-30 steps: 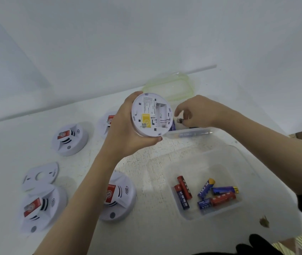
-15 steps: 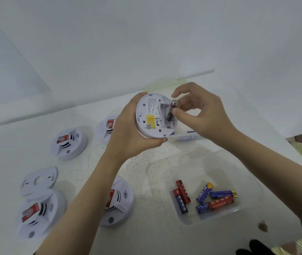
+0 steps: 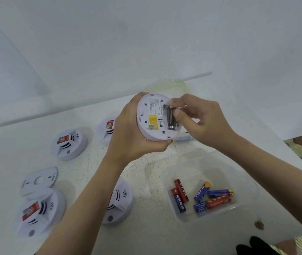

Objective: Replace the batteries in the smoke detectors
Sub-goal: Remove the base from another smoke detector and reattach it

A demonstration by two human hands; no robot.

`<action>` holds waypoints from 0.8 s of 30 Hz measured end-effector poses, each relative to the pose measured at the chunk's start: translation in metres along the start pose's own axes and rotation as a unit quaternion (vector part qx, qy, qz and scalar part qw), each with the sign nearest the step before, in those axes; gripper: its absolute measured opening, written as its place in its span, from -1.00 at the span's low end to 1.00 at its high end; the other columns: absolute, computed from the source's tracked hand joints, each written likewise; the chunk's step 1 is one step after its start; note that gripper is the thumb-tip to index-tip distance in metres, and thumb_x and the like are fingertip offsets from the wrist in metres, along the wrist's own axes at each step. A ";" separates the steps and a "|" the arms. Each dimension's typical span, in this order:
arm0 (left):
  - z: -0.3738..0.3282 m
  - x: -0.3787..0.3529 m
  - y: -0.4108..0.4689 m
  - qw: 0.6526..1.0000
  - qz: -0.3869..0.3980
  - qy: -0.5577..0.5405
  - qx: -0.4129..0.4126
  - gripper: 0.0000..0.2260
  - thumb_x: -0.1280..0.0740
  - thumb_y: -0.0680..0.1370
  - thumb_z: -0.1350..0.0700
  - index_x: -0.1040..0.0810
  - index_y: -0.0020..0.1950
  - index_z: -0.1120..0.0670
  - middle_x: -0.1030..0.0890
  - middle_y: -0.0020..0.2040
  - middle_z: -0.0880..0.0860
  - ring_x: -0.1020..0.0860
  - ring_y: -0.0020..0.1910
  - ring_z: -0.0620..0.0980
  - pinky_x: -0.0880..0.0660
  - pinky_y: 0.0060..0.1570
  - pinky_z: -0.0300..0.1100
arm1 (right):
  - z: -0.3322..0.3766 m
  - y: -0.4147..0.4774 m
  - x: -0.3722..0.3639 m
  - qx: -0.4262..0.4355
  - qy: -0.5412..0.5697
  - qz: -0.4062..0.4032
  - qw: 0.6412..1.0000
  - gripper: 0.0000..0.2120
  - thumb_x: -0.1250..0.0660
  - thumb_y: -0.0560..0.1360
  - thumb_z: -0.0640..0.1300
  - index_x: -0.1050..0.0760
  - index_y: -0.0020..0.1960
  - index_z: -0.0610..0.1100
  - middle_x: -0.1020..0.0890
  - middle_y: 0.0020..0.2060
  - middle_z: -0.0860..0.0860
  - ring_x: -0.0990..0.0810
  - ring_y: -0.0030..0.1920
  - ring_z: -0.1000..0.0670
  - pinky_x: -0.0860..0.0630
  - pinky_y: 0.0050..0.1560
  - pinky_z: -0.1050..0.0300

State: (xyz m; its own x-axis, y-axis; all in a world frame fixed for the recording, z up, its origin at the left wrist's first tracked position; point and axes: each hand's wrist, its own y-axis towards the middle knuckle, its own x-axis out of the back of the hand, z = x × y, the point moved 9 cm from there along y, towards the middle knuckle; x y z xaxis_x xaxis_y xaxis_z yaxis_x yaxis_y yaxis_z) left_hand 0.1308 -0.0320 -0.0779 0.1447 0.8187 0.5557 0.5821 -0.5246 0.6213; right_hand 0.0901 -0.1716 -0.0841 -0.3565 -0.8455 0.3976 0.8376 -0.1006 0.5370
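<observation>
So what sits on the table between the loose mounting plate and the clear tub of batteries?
Head view: one smoke detector lies face up between the mounting plate and the tub, partly hidden behind the left forearm.

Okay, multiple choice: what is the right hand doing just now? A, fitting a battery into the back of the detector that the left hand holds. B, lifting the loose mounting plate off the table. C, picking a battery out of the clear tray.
A: the right hand pinches a battery lying in the open compartment on the back of the smoke detector, which the left hand grips, up away from the clear tray.
</observation>
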 end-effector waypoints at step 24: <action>0.039 0.009 0.002 0.997 -0.039 -0.019 0.067 -0.20 -0.60 0.23 -0.04 -0.28 0.36 0.01 -0.45 0.24 -0.16 -0.45 0.24 -0.28 -0.40 0.20 -0.37 | -0.067 -0.021 0.012 -0.200 0.011 0.004 0.980 -0.72 -0.12 0.63 -0.14 -0.56 0.20 -0.07 -0.69 -0.07 0.04 -0.67 -0.13 0.07 -0.57 0.07 0.03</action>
State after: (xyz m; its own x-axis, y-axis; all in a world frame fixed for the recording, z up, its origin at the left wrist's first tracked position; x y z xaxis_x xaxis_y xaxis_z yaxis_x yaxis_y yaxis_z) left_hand 0.1640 -0.0167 -0.0932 0.1243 0.8650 0.4861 0.6933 -0.4262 0.5811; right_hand 0.0956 -0.2151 -0.1405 -0.3439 -0.8575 0.3826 0.9372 -0.2878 0.1973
